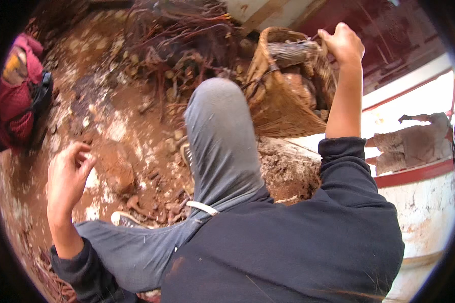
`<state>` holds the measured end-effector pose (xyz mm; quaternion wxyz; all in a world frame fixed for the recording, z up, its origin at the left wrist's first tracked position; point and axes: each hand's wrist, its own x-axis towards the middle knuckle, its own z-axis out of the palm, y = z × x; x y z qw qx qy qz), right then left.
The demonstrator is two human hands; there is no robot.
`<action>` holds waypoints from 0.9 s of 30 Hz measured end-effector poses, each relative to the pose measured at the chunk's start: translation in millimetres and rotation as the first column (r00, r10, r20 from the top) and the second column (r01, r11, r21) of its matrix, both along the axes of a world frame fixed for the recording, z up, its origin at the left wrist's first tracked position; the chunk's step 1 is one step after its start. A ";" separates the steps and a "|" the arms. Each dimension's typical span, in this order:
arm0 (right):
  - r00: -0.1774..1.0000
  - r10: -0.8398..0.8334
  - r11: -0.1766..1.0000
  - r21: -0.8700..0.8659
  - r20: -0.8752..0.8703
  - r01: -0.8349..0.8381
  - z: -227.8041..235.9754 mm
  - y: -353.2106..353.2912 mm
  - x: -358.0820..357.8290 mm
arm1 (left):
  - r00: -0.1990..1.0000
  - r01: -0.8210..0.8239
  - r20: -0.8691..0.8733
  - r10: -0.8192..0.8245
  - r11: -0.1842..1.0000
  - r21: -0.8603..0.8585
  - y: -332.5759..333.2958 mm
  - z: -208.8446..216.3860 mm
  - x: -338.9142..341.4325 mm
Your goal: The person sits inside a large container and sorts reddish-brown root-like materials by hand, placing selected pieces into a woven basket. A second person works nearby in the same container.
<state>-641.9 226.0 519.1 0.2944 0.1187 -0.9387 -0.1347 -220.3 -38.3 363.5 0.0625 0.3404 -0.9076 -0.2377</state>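
A woven wicker basket [269,108] leans at the upper right, beyond my raised right knee. Inside it lie a grey, ridged bundle [291,52] and a brown rock-like lump [299,87]. My right hand [345,44] is closed at the basket's far right edge, on what looks like its handle; the fingers are partly hidden. On the left, my left hand [68,174] hangs above the dirt floor with its fingers loosely bent and the thumb apart. Nothing shows in it.
Brown, root-like strands [187,40] lie heaped with small round lumps beyond my knee. A dark red bag [20,106] sits at the far left. A dark red panel [384,35] stands behind the basket, and a white wall [419,207] with a red-framed opening is at the right.
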 end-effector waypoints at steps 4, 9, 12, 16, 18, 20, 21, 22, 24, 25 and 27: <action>0.707 0.700 0.713 -0.144 0.100 -0.686 -42.8 -82.2 -1.7 | 0.999 0.018 -0.047 -0.023 0.994 -0.103 -21.7 -10.4 2.5; 0.153 0.806 0.432 -0.392 0.572 -0.812 -187.1 -275.2 137.2 | 0.984 -0.175 -0.040 0.171 0.977 -0.125 -30.0 1.9 33.2; -0.186 0.305 0.759 -0.357 0.934 -0.545 -293.0 -318.2 218.1 | 0.971 -0.231 -0.089 0.223 0.969 -0.088 -26.2 5.8 49.0; -0.246 0.399 0.771 -0.469 0.883 -0.432 -455.2 -304.9 269.3 | 0.962 -0.233 -0.134 0.238 0.971 0.052 -23.6 12.3 54.5; -0.321 0.666 0.619 -0.739 0.673 -0.264 -510.7 -280.9 288.9 | 0.957 -0.235 -0.154 0.247 0.968 0.092 -19.3 16.5 55.6; -0.005 0.211 0.967 -0.210 0.977 -0.147 -487.0 -269.7 344.7 | 0.953 -0.260 -0.126 0.276 0.956 0.132 -18.2 9.6 66.6; 0.112 0.194 0.975 -0.179 0.975 -0.132 -476.4 -266.1 358.1 | 0.951 -0.258 -0.141 0.275 0.958 0.127 -18.1 8.2 66.4; 0.225 0.172 0.982 -0.149 0.959 -0.115 -470.5 -263.3 368.6 | 0.950 -0.263 -0.131 0.283 0.953 0.150 -17.7 10.2 65.3; 0.357 0.144 0.989 -0.128 0.923 -0.068 -475.6 -264.6 377.0 | 0.950 -0.262 -0.121 0.288 0.945 0.194 -19.5 15.6 61.5; 0.363 0.141 0.990 -0.131 0.921 -0.051 -478.4 -263.5 375.4 | 0.957 -0.242 -0.117 0.265 0.953 0.182 -20.6 14.0 60.1; 0.337 0.151 0.988 -0.149 0.929 -0.032 -480.9 -264.5 376.4 | 0.958 -0.232 -0.132 0.257 0.957 0.177 -23.0 9.9 62.3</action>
